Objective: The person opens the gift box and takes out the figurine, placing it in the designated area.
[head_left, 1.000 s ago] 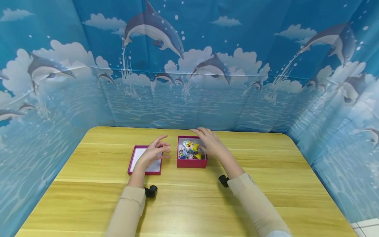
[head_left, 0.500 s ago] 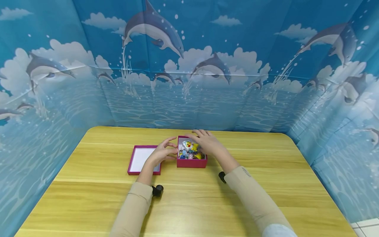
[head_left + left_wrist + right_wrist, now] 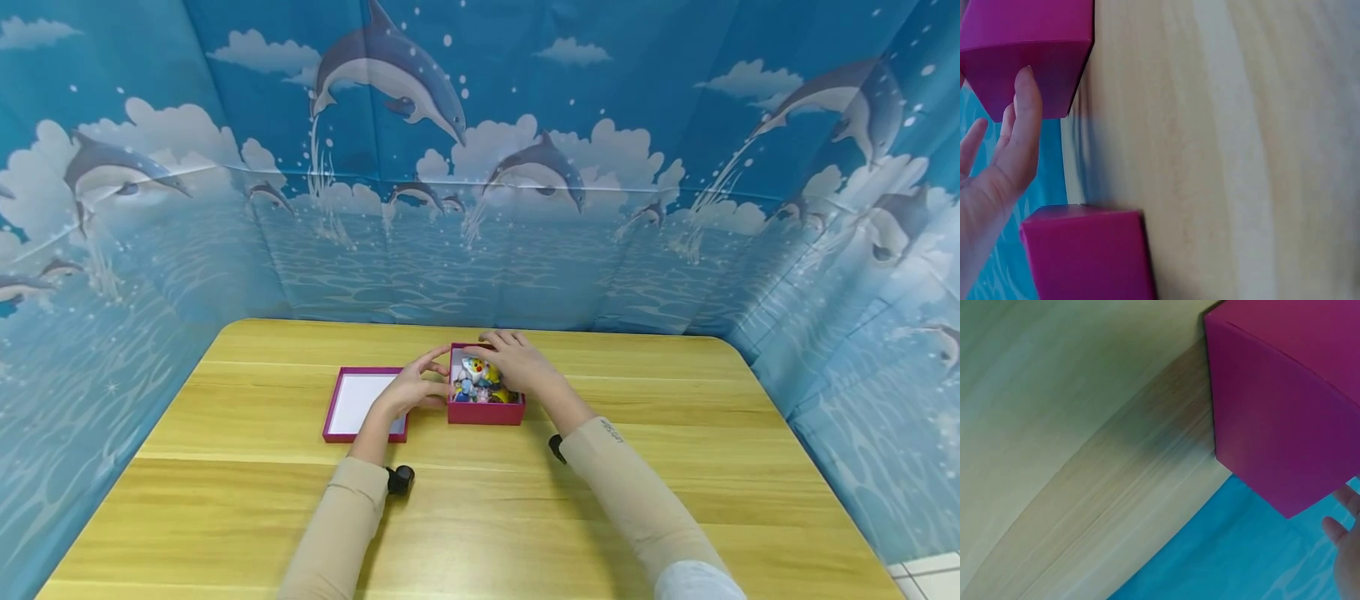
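Note:
A magenta box stands uncovered near the far side of the table, with several small toy figures inside. My left hand is at the box's left side. In the left wrist view its extended thumb lies against the box wall. Over the box's right part reaches my right hand, fingers spread and loosely bent above the figures, hiding some of them. Only a bit of the right hand shows in the right wrist view, beside the box. Neither hand visibly holds a figure.
Left of the box lies its shallow magenta lid, white inside up, partly behind my left hand. The wooden table runs back to a blue dolphin-print curtain. Black wrist cameras sit at both cuffs.
My left hand has moved right, from above the lid to the box's left side. The right hand has shifted left, further over the box. Box and lid stay put.

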Motion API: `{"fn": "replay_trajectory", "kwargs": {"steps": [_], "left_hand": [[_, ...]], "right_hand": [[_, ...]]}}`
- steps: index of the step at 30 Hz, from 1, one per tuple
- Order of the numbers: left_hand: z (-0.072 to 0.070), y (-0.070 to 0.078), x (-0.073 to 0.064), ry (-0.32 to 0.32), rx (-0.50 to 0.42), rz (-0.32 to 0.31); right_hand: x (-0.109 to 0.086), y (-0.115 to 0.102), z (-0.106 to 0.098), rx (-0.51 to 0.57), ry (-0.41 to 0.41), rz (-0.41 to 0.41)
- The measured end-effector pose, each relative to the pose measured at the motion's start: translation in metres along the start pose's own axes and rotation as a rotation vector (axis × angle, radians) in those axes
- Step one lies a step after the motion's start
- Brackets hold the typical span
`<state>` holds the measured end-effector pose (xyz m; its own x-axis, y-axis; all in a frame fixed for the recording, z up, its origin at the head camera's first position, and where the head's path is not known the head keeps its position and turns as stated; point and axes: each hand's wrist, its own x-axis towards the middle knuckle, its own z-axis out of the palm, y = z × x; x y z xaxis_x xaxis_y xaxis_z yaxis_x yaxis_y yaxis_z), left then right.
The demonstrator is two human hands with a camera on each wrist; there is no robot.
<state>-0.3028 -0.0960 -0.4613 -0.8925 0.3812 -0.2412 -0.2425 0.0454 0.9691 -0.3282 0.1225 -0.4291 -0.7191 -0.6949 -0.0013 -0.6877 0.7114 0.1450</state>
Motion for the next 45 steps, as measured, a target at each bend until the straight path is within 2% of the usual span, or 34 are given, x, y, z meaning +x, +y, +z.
{"fn": "replay_trajectory", "kwargs": {"steps": [8, 15, 17, 21, 29, 37, 45], "left_hand": [[-0.003, 0.002, 0.001, -0.065, 0.029, -0.026], [0.003, 0.026, -0.019, -0.103, 0.041, -0.044], [0.003, 0.026, -0.019, -0.105, 0.043, -0.047], [0.002, 0.025, -0.017, -0.110, 0.045, -0.049], [-0.004, 0.006, -0.001, -0.093, 0.036, -0.054], [-0.002, 0.005, -0.001, -0.069, 0.040, -0.052], [-0.003, 0.004, -0.001, -0.084, 0.038, -0.054]], "right_hand": [[0.002, -0.002, -0.003, -0.019, 0.001, -0.029], [0.004, -0.003, -0.003, -0.036, -0.009, -0.026], [0.004, -0.002, -0.003, -0.035, -0.015, -0.024], [0.004, -0.002, -0.003, -0.033, -0.018, -0.021], [0.005, -0.002, -0.001, -0.024, -0.001, -0.032], [0.004, 0.000, 0.000, 0.009, 0.015, -0.041], [0.004, 0.001, -0.002, 0.018, 0.018, -0.034]]}}
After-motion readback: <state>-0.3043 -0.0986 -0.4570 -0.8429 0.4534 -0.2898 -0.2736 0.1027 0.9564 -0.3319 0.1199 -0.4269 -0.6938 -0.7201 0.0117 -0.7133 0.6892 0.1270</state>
